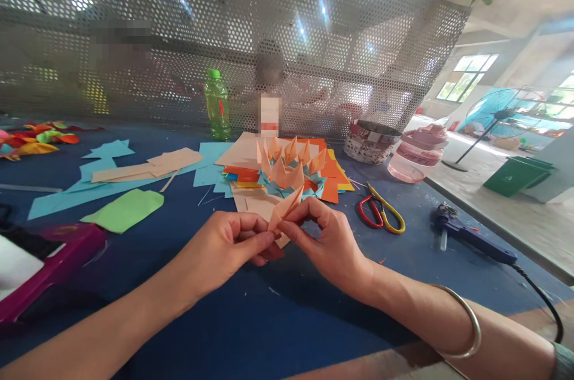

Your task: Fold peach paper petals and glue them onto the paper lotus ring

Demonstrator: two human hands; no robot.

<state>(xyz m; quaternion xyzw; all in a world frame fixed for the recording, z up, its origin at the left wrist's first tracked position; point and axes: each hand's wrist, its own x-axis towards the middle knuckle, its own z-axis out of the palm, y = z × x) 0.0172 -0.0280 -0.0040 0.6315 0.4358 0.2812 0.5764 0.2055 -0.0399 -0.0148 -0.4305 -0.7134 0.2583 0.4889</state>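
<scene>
The blue table (278,320) stands before a perforated metal screen (224,27), and a fan (497,114) is far right in the room. Above the table, the left hand (228,245) and right hand (325,242) grip a folded peach paper (284,209) with closed fingers (305,212). A person (269,69) behind the screen is blurred.

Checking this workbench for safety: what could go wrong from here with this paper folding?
The peach paper piece pinched between the left hand and right hand might crease badly or tear if squeezed hard. The folded paper model just beyond could get knocked. The glue gun's cord might snag an arm.
</scene>
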